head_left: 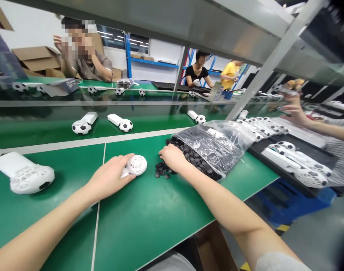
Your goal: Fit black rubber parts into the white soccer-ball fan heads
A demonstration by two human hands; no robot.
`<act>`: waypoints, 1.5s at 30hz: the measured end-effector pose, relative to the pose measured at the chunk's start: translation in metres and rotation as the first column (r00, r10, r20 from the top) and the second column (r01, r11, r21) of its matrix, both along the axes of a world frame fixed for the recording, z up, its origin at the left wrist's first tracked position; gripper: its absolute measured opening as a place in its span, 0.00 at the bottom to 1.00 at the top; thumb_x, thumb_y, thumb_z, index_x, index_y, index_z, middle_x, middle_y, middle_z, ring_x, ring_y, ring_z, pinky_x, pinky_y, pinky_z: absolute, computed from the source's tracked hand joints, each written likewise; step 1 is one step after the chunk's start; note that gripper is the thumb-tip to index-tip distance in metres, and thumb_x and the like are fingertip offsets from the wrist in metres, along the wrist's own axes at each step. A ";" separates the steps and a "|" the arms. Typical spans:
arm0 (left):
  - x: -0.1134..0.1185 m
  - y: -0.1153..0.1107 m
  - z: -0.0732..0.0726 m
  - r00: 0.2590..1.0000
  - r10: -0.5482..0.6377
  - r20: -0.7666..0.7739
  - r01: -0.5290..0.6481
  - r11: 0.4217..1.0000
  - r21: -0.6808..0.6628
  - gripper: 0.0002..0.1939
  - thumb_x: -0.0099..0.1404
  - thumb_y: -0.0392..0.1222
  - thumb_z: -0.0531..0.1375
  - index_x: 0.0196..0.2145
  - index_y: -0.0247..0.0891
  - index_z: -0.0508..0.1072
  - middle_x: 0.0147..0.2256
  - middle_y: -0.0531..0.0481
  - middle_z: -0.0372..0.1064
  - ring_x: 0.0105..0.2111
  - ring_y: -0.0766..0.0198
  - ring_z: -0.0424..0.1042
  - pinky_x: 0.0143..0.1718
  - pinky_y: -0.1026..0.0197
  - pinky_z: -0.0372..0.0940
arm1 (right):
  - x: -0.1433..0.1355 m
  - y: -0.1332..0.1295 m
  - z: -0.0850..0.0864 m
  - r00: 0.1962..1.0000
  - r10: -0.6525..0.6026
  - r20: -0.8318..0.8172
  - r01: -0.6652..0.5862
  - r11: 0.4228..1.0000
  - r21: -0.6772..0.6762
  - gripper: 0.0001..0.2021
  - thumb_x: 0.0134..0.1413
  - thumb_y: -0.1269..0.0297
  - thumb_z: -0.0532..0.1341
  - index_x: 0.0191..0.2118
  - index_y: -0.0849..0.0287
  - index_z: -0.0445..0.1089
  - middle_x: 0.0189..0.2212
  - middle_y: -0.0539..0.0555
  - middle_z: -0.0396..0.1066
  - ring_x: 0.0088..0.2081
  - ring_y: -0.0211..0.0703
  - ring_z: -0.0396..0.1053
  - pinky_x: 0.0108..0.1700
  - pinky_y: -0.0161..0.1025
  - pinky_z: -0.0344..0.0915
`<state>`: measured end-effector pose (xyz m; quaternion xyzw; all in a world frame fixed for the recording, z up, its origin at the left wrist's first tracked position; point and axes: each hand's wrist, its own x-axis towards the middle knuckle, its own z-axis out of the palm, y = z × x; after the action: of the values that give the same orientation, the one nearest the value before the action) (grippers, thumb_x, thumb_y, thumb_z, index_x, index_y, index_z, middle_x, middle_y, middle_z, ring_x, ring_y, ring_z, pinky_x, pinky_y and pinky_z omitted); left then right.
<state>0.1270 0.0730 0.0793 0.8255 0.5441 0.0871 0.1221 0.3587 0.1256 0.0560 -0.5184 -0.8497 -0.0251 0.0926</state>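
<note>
My left hand is closed around a white ball-ended device with open, patterned cells on its round face. The device is held just above the green table. My right hand lies over a heap of small black pieces at the mouth of a clear plastic bag. Its fingers are curled at the pieces, and what lies between the fingertips is hidden. Many more black pieces fill the bag. Left of my left hand lies a larger-looking white device with one black patch on its ball end.
Finished-looking black-and-white football devices lie on the green conveyor beyond the pale rail. At right, a black tray holds several devices near a co-worker's hand. A metal post slants upward. Other people sit across the line.
</note>
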 end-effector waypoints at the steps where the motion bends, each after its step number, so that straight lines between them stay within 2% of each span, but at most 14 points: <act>1: 0.000 -0.002 -0.001 1.000 -0.025 0.016 0.026 1.000 -0.012 0.30 0.58 0.50 0.51 0.58 0.41 0.54 0.51 0.45 0.62 0.50 0.52 0.60 0.47 0.53 0.59 | 0.000 0.000 -0.001 1.000 0.004 0.014 -0.004 1.000 0.008 0.09 0.54 0.74 0.56 0.28 0.63 0.72 0.29 0.60 0.70 0.36 0.49 0.63 0.38 0.41 0.60; 6: 0.004 -0.008 -0.002 0.999 -0.008 0.054 0.010 0.999 -0.043 0.31 0.57 0.48 0.52 0.58 0.44 0.54 0.49 0.47 0.61 0.48 0.53 0.63 0.45 0.54 0.61 | 0.005 -0.001 0.000 1.000 -0.020 -0.002 0.020 0.998 0.063 0.13 0.55 0.79 0.50 0.40 0.68 0.69 0.35 0.63 0.69 0.40 0.50 0.63 0.42 0.43 0.61; 9: 0.006 -0.008 -0.003 0.998 0.013 0.057 -0.011 0.999 -0.040 0.30 0.56 0.47 0.52 0.57 0.45 0.54 0.48 0.47 0.60 0.45 0.54 0.65 0.40 0.57 0.63 | 0.006 -0.008 0.006 0.972 0.056 -0.226 -0.040 0.996 0.077 0.12 0.57 0.75 0.51 0.43 0.64 0.68 0.38 0.59 0.70 0.42 0.45 0.65 0.45 0.41 0.62; 12: 0.008 -0.008 -0.006 0.999 0.014 0.031 -0.014 1.000 -0.009 0.31 0.56 0.46 0.52 0.58 0.45 0.53 0.47 0.47 0.60 0.44 0.54 0.66 0.38 0.58 0.62 | 0.001 -0.025 0.012 0.806 0.192 -0.559 -0.176 0.981 0.083 0.06 0.55 0.71 0.56 0.38 0.59 0.70 0.35 0.52 0.72 0.38 0.40 0.68 0.43 0.38 0.65; 14: 0.008 -0.008 -0.008 0.999 0.023 0.023 -0.023 1.000 0.003 0.31 0.56 0.46 0.51 0.58 0.46 0.52 0.46 0.47 0.60 0.42 0.55 0.67 0.37 0.59 0.62 | -0.006 -0.036 0.016 0.721 0.266 -0.640 -0.264 0.959 0.102 0.04 0.54 0.70 0.58 0.35 0.57 0.70 0.32 0.50 0.73 0.36 0.39 0.69 0.41 0.38 0.66; 18: 0.010 -0.009 -0.010 0.998 0.039 0.041 -0.039 0.999 -0.006 0.33 0.57 0.53 0.52 0.59 0.47 0.52 0.50 0.47 0.58 0.42 0.54 0.67 0.38 0.58 0.62 | -0.019 -0.051 0.011 0.690 0.464 -0.556 -0.444 0.878 0.181 0.05 0.56 0.69 0.57 0.34 0.56 0.71 0.32 0.51 0.73 0.36 0.39 0.68 0.40 0.38 0.64; 21: 0.013 -0.010 -0.010 0.999 0.039 0.038 -0.039 0.999 0.003 0.38 0.54 0.61 0.54 0.59 0.47 0.51 0.52 0.47 0.58 0.43 0.51 0.67 0.40 0.56 0.62 | -0.027 -0.054 0.001 0.713 0.526 -0.463 -0.482 0.848 0.222 0.07 0.58 0.68 0.56 0.34 0.56 0.71 0.32 0.52 0.72 0.36 0.40 0.67 0.38 0.39 0.61; 25: 0.016 -0.011 -0.009 0.998 0.056 0.026 -0.057 0.998 0.019 0.38 0.54 0.64 0.53 0.58 0.45 0.53 0.47 0.46 0.64 0.43 0.50 0.67 0.40 0.54 0.61 | -0.033 -0.053 -0.007 0.728 0.508 -0.459 -0.453 0.860 0.234 0.07 0.57 0.68 0.57 0.34 0.55 0.73 0.31 0.52 0.70 0.35 0.41 0.65 0.37 0.40 0.59; 29: 0.017 -0.010 -0.009 0.998 0.057 0.023 -0.057 0.998 0.019 0.35 0.57 0.63 0.50 0.57 0.44 0.55 0.47 0.46 0.64 0.43 0.51 0.67 0.42 0.54 0.60 | -0.035 -0.051 -0.006 0.664 0.383 -0.642 -0.396 0.909 0.133 0.01 0.51 0.70 0.62 0.32 0.58 0.71 0.29 0.51 0.69 0.35 0.39 0.65 0.39 0.38 0.62; 31: 0.017 -0.010 -0.009 0.998 0.060 0.027 -0.061 0.998 0.018 0.34 0.56 0.63 0.51 0.57 0.45 0.56 0.47 0.46 0.65 0.43 0.51 0.67 0.43 0.53 0.60 | -0.034 -0.051 -0.005 0.632 0.334 -0.700 -0.378 0.921 0.097 0.02 0.49 0.71 0.64 0.31 0.58 0.71 0.29 0.50 0.67 0.35 0.38 0.66 0.39 0.36 0.63; 35: 0.016 -0.010 -0.010 0.998 0.059 0.028 -0.059 0.998 0.025 0.36 0.54 0.62 0.54 0.57 0.45 0.55 0.48 0.47 0.65 0.45 0.51 0.66 0.45 0.53 0.59 | -0.033 -0.051 -0.008 0.648 0.332 -0.686 -0.383 0.920 0.084 0.03 0.51 0.71 0.62 0.31 0.56 0.73 0.30 0.50 0.65 0.36 0.38 0.65 0.40 0.36 0.63; 39: 0.014 -0.010 -0.009 0.998 0.052 0.025 -0.053 0.998 0.024 0.35 0.55 0.61 0.53 0.57 0.45 0.55 0.51 0.49 0.63 0.48 0.53 0.65 0.45 0.54 0.60 | -0.033 -0.051 -0.010 0.667 0.321 -0.672 -0.352 0.931 0.097 0.02 0.50 0.69 0.62 0.33 0.57 0.70 0.32 0.51 0.63 0.37 0.39 0.65 0.42 0.39 0.64; 42: 0.015 -0.010 -0.008 0.997 0.069 0.037 -0.070 0.997 0.023 0.33 0.55 0.61 0.52 0.56 0.47 0.56 0.52 0.50 0.63 0.48 0.53 0.65 0.44 0.55 0.61 | -0.032 -0.050 -0.010 0.668 0.291 -0.685 -0.298 0.948 0.112 0.11 0.47 0.66 0.65 0.39 0.59 0.66 0.38 0.54 0.64 0.43 0.43 0.64 0.46 0.42 0.63; 45: 0.016 -0.010 -0.008 0.993 0.104 0.051 -0.105 0.994 0.022 0.32 0.55 0.63 0.52 0.54 0.48 0.57 0.50 0.52 0.64 0.45 0.53 0.67 0.41 0.55 0.62 | -0.033 -0.049 -0.011 0.676 0.258 -0.690 -0.304 0.951 0.057 0.17 0.50 0.64 0.62 0.46 0.59 0.62 0.46 0.58 0.64 0.50 0.45 0.61 0.50 0.45 0.62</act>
<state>0.1434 0.0633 0.0716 0.7949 0.5822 0.1206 0.1207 0.3260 0.0769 0.0448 -0.3560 -0.8234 0.2105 0.3885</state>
